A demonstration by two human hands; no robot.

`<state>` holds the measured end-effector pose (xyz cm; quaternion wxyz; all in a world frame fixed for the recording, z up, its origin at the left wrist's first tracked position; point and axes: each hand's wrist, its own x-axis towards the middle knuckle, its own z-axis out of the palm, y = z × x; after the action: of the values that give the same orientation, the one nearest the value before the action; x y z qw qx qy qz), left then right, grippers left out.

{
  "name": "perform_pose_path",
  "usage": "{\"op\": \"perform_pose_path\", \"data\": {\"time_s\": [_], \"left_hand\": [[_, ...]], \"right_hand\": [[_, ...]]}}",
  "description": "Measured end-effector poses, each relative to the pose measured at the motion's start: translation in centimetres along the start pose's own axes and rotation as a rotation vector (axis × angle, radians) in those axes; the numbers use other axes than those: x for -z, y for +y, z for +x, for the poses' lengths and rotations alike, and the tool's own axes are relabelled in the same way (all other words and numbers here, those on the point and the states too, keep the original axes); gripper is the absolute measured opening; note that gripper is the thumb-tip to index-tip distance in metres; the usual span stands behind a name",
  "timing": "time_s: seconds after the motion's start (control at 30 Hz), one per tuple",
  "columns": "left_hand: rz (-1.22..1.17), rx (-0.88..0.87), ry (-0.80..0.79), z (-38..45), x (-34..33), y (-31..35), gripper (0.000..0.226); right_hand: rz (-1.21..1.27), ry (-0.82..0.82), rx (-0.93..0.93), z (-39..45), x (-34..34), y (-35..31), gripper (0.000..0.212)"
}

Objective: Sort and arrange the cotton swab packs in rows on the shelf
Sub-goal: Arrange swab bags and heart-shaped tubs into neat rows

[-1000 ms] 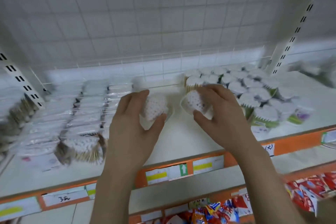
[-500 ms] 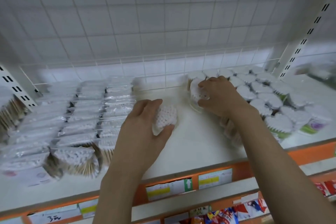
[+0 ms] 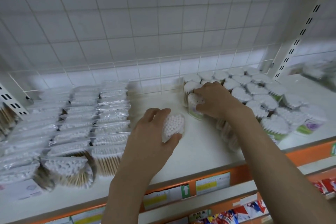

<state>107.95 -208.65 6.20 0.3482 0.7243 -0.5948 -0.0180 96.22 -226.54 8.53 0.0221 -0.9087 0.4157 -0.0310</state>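
two heart-shaped clear plastic packs of white-tipped cotton swabs are in hand above the smooth white shelf (image 3: 200, 147). the left hand (image 3: 151, 138) curls around one swab pack (image 3: 172, 127) over the bare middle strip. the right hand (image 3: 216, 100) clamps another pack (image 3: 195, 103) just beside the upright heart tubs (image 3: 254, 94) at right. glossy flat bags of wooden-stemmed swabs (image 3: 81, 123) lie in rows at left, below a wire grid back (image 3: 145, 23).

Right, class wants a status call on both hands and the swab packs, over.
Left hand grips one swab tub over the bare shelf. Right hand sets another tub against the tub rows. Nothing blocking the gap.
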Motion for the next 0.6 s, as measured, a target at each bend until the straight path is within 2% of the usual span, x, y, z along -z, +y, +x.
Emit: {"op": "perform_pose_path", "data": {"time_s": [0.3, 0.47, 0.6], "left_hand": [[0.025, 0.069, -0.025, 1.5, -2.8, 1.8, 0.058], [0.056, 0.095, -0.018, 2.8, -5.2, 3.7, 0.057], [0.047, 0.105, -0.018, 3.6, -7.4, 5.3, 0.052]], "right_hand": [[0.134, 0.020, 0.078, -0.1, 1.0, 2.1, 0.055], [0.199, 0.150, 0.109, -2.7, 2.9, 4.7, 0.040], [0.267, 0.236, 0.151, -5.8, 3.5, 6.7, 0.047]]}}
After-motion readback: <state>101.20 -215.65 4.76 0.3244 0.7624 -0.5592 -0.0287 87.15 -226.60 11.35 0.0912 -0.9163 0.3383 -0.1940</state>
